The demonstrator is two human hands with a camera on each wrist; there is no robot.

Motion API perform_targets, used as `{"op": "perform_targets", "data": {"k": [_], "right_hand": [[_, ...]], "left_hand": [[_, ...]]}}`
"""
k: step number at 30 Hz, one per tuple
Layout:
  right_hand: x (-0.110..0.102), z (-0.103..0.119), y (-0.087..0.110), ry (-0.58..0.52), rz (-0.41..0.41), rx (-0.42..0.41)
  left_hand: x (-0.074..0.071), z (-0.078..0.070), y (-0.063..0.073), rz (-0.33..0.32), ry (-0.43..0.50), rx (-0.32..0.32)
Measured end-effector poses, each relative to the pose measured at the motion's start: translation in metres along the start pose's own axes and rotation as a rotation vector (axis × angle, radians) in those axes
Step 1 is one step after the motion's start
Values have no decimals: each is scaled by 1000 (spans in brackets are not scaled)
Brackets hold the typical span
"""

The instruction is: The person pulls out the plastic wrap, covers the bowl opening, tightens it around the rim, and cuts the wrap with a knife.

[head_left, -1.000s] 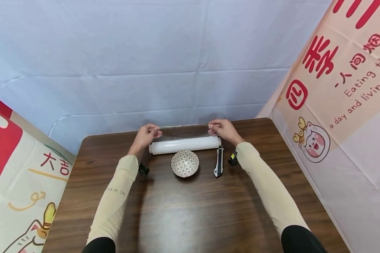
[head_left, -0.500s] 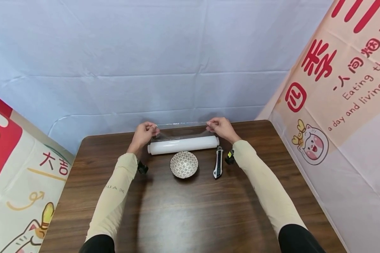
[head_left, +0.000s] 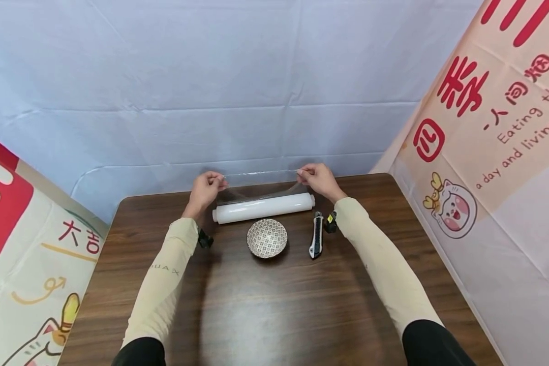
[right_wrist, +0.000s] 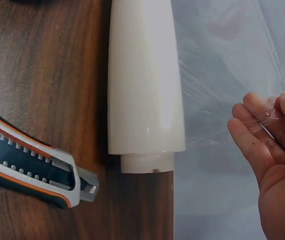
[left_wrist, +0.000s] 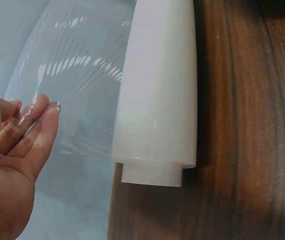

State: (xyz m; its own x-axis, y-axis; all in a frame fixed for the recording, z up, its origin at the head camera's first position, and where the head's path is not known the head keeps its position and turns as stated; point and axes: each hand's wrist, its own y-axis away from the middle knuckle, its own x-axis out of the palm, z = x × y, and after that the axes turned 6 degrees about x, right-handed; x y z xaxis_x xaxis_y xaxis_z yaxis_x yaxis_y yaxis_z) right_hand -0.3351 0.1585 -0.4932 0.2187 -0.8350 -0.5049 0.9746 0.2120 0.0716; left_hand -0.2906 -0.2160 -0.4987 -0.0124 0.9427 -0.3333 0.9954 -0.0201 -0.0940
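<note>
A white roll of cling film (head_left: pixel 263 207) lies across the far part of the table. From its far side a clear sheet of film (left_wrist: pixel 82 85) stretches out, wrinkled and see-through. My left hand (head_left: pixel 205 190) pinches the left corner of the sheet between thumb and forefinger, its other fingers loosely bent under the film. At the opposite corner my right hand (head_left: pixel 319 180) pinches the film the same way, as the right wrist view shows. A patterned bowl (head_left: pixel 267 238) stands just in front of the roll. Right of it lies a utility knife (head_left: pixel 316 235), close to the roll's right end.
The dark wooden table (head_left: pixel 256 305) ends just behind the roll, where a pale cloth backdrop (head_left: pixel 187 101) hangs. Printed banners flank the table, one at the right (head_left: pixel 476 152) and one at the left (head_left: pixel 27 244).
Both hands have moved up and away from me with the film's edge, drawing out a longer sheet. The roll's right end has shifted slightly left and away. Bowl and knife lie as before.
</note>
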Motion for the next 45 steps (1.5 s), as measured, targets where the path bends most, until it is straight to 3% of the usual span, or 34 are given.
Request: {"op": "perform_targets", "data": {"k": [9, 18, 34, 45], "right_hand": [[1, 13, -1, -42, -32, -23], [-4, 20, -3, -59, -68, -50], [-9, 33, -6, -84, -166, -131], [-19, 53, -8, -153, -231, -156]], "left_hand": [[-10, -14, -5, -30, -71, 24], [-13, -23, -11, -43, -83, 43], [-14, -41, -18, -117, -174, 129], [-19, -61, -24, -143, -152, 212]]}}
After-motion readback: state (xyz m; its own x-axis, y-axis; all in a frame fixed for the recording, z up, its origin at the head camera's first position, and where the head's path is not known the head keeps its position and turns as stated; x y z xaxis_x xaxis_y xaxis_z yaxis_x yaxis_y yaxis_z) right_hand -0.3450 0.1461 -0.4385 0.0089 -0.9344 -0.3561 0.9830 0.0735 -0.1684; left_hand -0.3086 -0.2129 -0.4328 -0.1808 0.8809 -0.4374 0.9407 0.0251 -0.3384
